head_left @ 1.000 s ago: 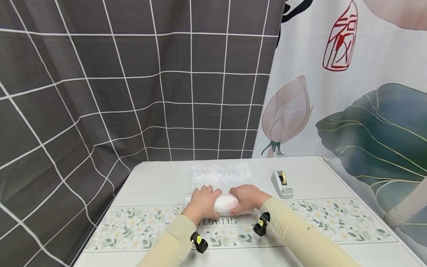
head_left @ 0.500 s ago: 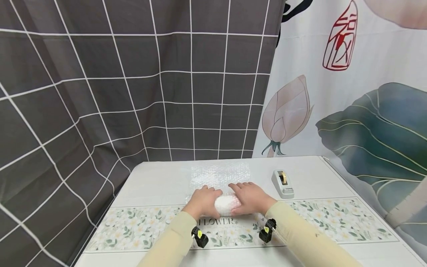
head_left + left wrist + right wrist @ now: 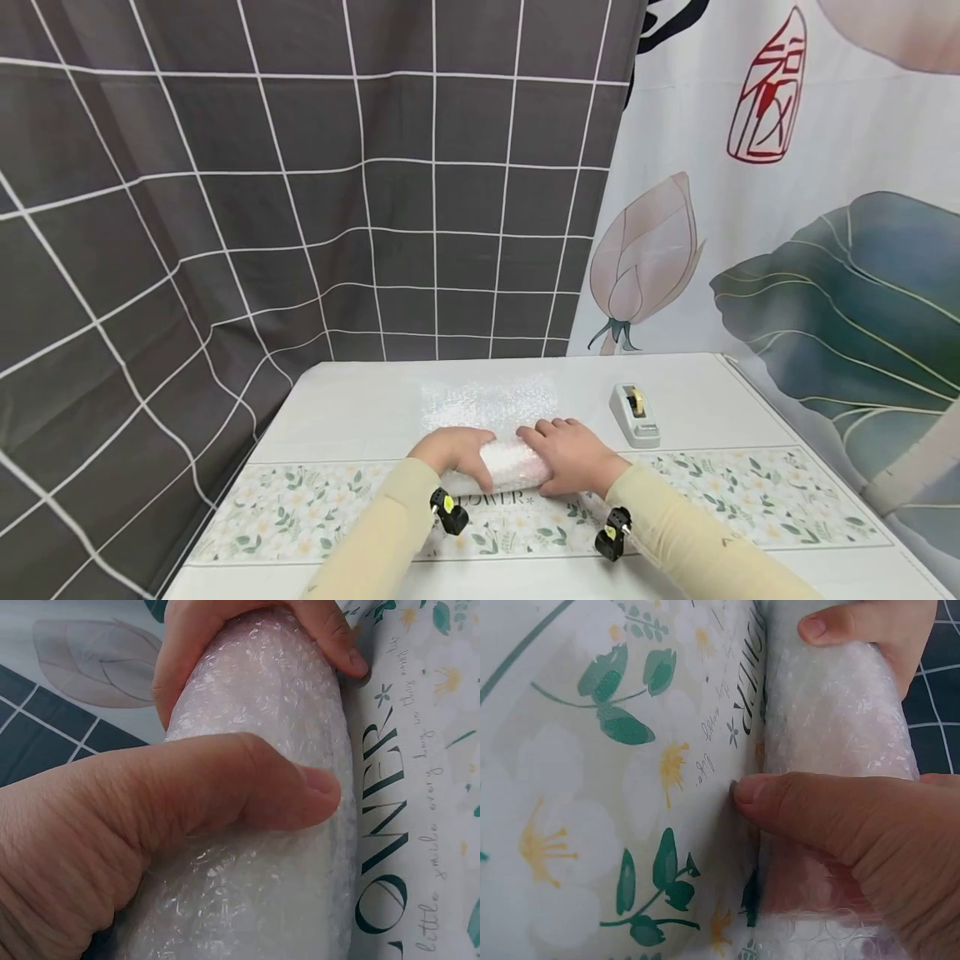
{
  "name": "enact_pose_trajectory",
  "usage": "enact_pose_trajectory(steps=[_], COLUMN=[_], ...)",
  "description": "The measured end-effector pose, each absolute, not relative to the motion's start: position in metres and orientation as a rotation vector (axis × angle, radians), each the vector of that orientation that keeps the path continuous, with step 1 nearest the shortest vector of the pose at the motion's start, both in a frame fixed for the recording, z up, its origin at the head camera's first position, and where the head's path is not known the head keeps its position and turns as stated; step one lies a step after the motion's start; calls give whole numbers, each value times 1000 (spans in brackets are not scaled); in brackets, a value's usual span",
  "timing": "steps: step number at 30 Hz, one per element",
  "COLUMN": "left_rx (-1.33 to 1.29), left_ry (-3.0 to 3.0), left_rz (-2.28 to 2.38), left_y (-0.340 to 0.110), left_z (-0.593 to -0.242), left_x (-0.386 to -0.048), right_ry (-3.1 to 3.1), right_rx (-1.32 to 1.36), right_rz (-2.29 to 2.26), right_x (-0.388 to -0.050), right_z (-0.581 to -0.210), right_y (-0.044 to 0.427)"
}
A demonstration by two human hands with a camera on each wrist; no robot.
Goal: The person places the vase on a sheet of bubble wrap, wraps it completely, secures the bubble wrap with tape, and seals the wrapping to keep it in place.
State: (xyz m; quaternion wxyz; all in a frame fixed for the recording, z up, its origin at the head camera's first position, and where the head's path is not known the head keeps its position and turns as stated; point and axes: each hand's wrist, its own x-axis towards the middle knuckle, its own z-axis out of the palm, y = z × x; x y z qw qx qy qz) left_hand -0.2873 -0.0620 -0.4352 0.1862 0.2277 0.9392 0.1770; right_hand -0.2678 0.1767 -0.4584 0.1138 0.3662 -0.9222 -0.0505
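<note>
A rounded, whitish bundle in clear bubble wrap [image 3: 516,463] lies across the middle of the table, pinkish at its right end. My left hand [image 3: 452,450] grips the left part, its thumb across the near side; its other fingers are mostly hidden behind. The right end is gripped by my right hand [image 3: 576,457], whose thumb [image 3: 780,796] lies along the near side in the right wrist view. From the bundle a flat sheet of bubble wrap [image 3: 480,403] spreads toward the far edge. What is inside the wrap cannot be made out.
To the right of the sheet stands a white tape dispenser [image 3: 636,417] with a yellow roll. The white table cover [image 3: 352,408] has a floral band across it. A dark grid curtain [image 3: 390,208] and a printed white curtain [image 3: 667,150] hang behind.
The left hand has shifted a little left and its fingers have gone behind the bundle. More of the bundle shows between the hands. The right hand has moved slightly right along it.
</note>
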Motion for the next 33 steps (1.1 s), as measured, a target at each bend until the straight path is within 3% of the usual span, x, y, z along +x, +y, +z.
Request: enact_pose_trajectory(steps=[12, 21, 33], left_rx=[725, 577, 448], left_ry=[2671, 2791, 2796], left_rz=[435, 300, 456], left_y=[-67, -79, -109], left_z=[-436, -433, -429], left_x=[-291, -284, -282], right_ry=[-2743, -2785, -3006], right_rx=[1090, 1103, 1126], right_rz=[-65, -27, 157], right_x=[-277, -281, -296], right_z=[-459, -456, -450], right_y=[173, 173, 171])
